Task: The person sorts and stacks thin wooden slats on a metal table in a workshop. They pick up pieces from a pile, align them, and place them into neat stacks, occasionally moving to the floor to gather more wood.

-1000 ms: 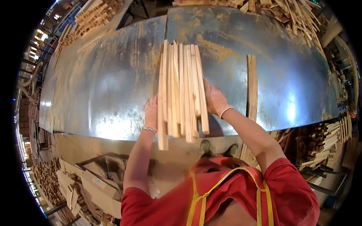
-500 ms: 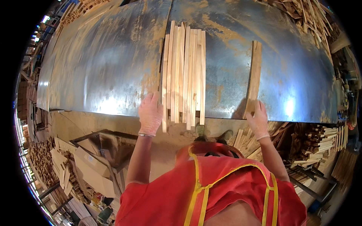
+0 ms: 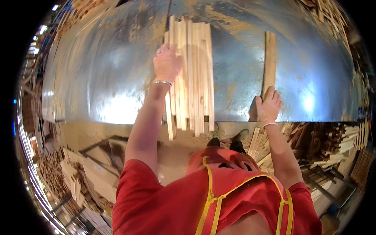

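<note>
Left hand (image 3: 167, 64): moved since half a second ago from beside the near end of the strips (image 3: 199, 74) up onto their left side; fingers bent, grip cannot be told.
Right hand (image 3: 268, 106): right of the strips, fingers laid over the near end of the board (image 3: 270, 58); cannot tell whether they grip.
Strips: pale wood, straight, square-edged, uneven ends.
Board: darker wood, flat, right of the strips.
Surface (image 3: 239, 66): bluish-grey metal beneath the strips, tan-smeared.
</note>
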`<move>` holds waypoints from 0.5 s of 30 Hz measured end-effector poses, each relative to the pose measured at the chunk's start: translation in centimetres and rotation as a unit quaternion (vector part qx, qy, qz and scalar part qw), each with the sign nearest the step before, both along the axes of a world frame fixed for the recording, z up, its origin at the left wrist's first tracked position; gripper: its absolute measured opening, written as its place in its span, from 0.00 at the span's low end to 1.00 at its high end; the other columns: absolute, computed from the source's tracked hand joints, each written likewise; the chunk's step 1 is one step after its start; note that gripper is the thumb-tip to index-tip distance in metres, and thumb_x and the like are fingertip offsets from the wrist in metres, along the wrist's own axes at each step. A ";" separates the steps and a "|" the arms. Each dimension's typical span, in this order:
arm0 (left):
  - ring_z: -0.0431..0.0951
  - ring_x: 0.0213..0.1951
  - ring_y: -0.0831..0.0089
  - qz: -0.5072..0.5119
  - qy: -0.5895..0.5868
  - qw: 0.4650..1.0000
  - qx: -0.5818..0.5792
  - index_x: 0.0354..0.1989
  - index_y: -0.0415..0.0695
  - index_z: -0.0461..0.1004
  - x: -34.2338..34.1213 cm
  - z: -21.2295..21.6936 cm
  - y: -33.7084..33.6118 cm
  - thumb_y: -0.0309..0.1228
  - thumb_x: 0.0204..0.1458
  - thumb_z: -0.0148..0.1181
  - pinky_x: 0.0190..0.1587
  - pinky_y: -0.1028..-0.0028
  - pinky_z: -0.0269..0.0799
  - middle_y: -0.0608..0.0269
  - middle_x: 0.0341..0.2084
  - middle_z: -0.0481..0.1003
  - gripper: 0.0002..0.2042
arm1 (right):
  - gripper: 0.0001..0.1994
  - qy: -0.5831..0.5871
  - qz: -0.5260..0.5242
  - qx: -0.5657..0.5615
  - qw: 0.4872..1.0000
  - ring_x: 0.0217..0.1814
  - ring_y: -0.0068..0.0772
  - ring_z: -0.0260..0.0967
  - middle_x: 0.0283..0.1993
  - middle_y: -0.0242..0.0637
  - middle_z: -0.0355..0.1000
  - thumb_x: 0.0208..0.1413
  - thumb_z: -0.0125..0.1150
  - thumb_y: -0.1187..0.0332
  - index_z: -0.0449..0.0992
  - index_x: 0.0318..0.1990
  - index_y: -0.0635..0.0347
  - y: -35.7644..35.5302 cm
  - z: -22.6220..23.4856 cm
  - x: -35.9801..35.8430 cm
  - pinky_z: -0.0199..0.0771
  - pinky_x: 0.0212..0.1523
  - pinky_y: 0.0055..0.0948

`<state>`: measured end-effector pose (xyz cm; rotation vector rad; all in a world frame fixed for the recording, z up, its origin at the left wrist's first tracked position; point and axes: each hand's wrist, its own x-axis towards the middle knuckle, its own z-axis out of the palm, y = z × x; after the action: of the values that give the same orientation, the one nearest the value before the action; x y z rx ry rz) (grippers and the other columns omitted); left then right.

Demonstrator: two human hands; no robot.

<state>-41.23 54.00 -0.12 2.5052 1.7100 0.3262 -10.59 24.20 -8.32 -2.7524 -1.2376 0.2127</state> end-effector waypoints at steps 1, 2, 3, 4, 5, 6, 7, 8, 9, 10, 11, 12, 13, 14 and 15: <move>0.72 0.63 0.52 -0.001 -0.005 0.999 0.036 0.58 0.49 0.77 1.3 -1.0 2.5 0.40 0.56 0.62 0.60 0.52 0.72 0.57 0.60 0.73 0.21 | 0.43 -0.026 0.002 0.002 1.000 0.80 0.64 0.51 0.76 0.57 0.58 0.60 0.60 0.47 0.54 0.77 0.58 0.0 -0.9 -0.4 0.50 0.78 0.60; 0.72 0.63 0.51 -0.001 -0.012 0.997 0.073 0.58 0.49 0.77 1.8 -2.0 5.5 0.42 0.56 0.62 0.60 0.53 0.72 0.56 0.61 0.73 0.22 | 0.42 -0.053 0.005 0.003 0.999 0.79 0.64 0.52 0.75 0.57 0.58 0.61 0.58 0.47 0.54 0.77 0.59 0.2 -1.2 -0.7 0.49 0.78 0.60; 0.72 0.63 0.51 -0.001 -0.021 0.994 0.103 0.58 0.49 0.76 2.4 -3.0 7.7 0.44 0.57 0.62 0.61 0.53 0.71 0.55 0.61 0.73 0.23 | 0.41 -0.053 0.014 0.011 0.998 0.78 0.64 0.53 0.74 0.57 0.59 0.63 0.55 0.47 0.54 0.77 0.62 0.5 -0.7 -1.2 0.49 0.78 0.61; 0.72 0.64 0.51 0.024 -0.005 0.998 0.058 0.59 0.49 0.77 4.0 -2.8 9.4 0.46 0.57 0.61 0.62 0.54 0.71 0.55 0.62 0.73 0.24 | 0.42 -0.062 0.025 0.010 0.998 0.77 0.63 0.53 0.73 0.56 0.59 0.63 0.57 0.47 0.53 0.77 0.63 0.5 -0.6 -1.2 0.48 0.78 0.60; 0.71 0.64 0.51 0.053 0.014 0.998 0.017 0.60 0.49 0.77 5.7 -1.2 11.4 0.48 0.58 0.61 0.62 0.54 0.71 0.55 0.63 0.72 0.25 | 0.42 -0.047 0.016 -0.006 0.999 0.78 0.63 0.52 0.74 0.56 0.59 0.63 0.58 0.48 0.53 0.77 0.63 0.8 0.0 -1.4 0.47 0.78 0.60; 0.71 0.65 0.51 0.088 0.039 0.995 -0.021 0.61 0.49 0.77 7.2 -0.4 12.9 0.50 0.59 0.60 0.63 0.54 0.71 0.55 0.63 0.72 0.26 | 0.42 -0.028 0.012 -0.019 0.999 0.79 0.63 0.52 0.74 0.56 0.58 0.63 0.59 0.48 0.53 0.77 0.63 0.9 0.6 -1.7 0.46 0.79 0.60; 0.71 0.66 0.51 0.095 0.052 0.993 -0.038 0.62 0.49 0.77 8.2 -0.5 14.4 0.51 0.59 0.59 0.64 0.54 0.71 0.56 0.65 0.71 0.27 | 0.41 -0.023 0.010 -0.024 0.999 0.80 0.63 0.50 0.75 0.56 0.57 0.63 0.60 0.50 0.54 0.77 0.64 1.2 0.4 -2.1 0.44 0.80 0.60; 0.70 0.67 0.51 0.104 0.065 0.991 -0.055 0.63 0.49 0.77 9.4 -0.7 15.8 0.52 0.60 0.58 0.65 0.54 0.70 0.57 0.67 0.70 0.28 | 0.41 -0.019 0.003 -0.021 1.000 0.80 0.63 0.50 0.75 0.57 0.57 0.63 0.60 0.50 0.54 0.77 0.64 1.2 0.7 -2.0 0.43 0.80 0.60; 0.70 0.68 0.51 0.116 0.085 0.987 -0.070 0.64 0.50 0.78 9.7 -0.9 17.3 0.53 0.61 0.57 0.66 0.54 0.70 0.59 0.69 0.69 0.28 | 0.41 -0.007 -0.001 -0.017 1.000 0.80 0.63 0.49 0.75 0.57 0.57 0.64 0.60 0.50 0.54 0.77 0.64 1.3 1.0 -2.0 0.42 0.80 0.61; 0.71 0.68 0.51 0.127 0.111 0.983 -0.077 0.65 0.51 0.78 11.0 -0.5 18.1 0.54 0.61 0.57 0.66 0.53 0.70 0.59 0.69 0.70 0.29 | 0.41 0.000 -0.013 -0.017 1.000 0.81 0.63 0.49 0.75 0.57 0.57 0.64 0.60 0.51 0.54 0.77 0.65 0.9 1.2 -1.9 0.41 0.80 0.61; 0.71 0.68 0.52 0.139 0.137 0.977 -0.083 0.65 0.51 0.78 12.2 0.1 18.9 0.54 0.61 0.56 0.66 0.53 0.69 0.59 0.69 0.70 0.29 | 0.40 -0.004 -0.017 -0.027 0.999 0.81 0.64 0.48 0.76 0.59 0.56 0.64 0.59 0.51 0.54 0.77 0.66 0.8 0.8 -2.0 0.40 0.81 0.62; 0.72 0.68 0.52 0.144 0.157 0.972 -0.096 0.66 0.52 0.78 14.1 0.0 19.1 0.55 0.61 0.56 0.66 0.53 0.69 0.60 0.69 0.71 0.29 | 0.40 0.022 -0.016 -0.015 1.000 0.80 0.64 0.49 0.75 0.60 0.56 0.64 0.58 0.52 0.54 0.76 0.66 1.1 0.9 -2.0 0.40 0.80 0.62; 0.75 0.63 0.54 0.053 0.214 0.971 -0.097 0.61 0.50 0.80 12.6 -1.4 20.7 0.54 0.60 0.56 0.64 0.54 0.70 0.56 0.64 0.75 0.27 | 0.39 0.045 -0.014 -0.004 0.999 0.80 0.64 0.50 0.74 0.60 0.57 0.64 0.58 0.53 0.55 0.76 0.66 1.2 1.4 -2.1 0.41 0.80 0.62; 0.75 0.63 0.54 -0.012 0.245 0.965 -0.092 0.62 0.49 0.79 11.1 -2.3 22.5 0.52 0.61 0.56 0.64 0.54 0.70 0.56 0.65 0.74 0.27 | 0.38 0.059 -0.020 0.002 0.998 0.79 0.64 0.51 0.74 0.61 0.58 0.64 0.58 0.54 0.56 0.75 0.66 1.1 2.2 -1.8 0.42 0.80 0.62; 0.75 0.63 0.55 -0.049 0.246 0.964 -0.082 0.63 0.48 0.78 9.0 -2.6 23.3 0.51 0.61 0.56 0.65 0.55 0.70 0.55 0.65 0.74 0.27 | 0.32 0.133 -0.040 0.027 0.990 0.75 0.64 0.55 0.70 0.60 0.62 0.61 0.58 0.58 0.65 0.69 0.65 1.8 3.7 -1.5 0.46 0.78 0.63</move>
<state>-32.20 77.34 -2.71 2.6794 1.6554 -0.4697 -12.13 26.04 -4.66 -2.6161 -1.0458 0.5113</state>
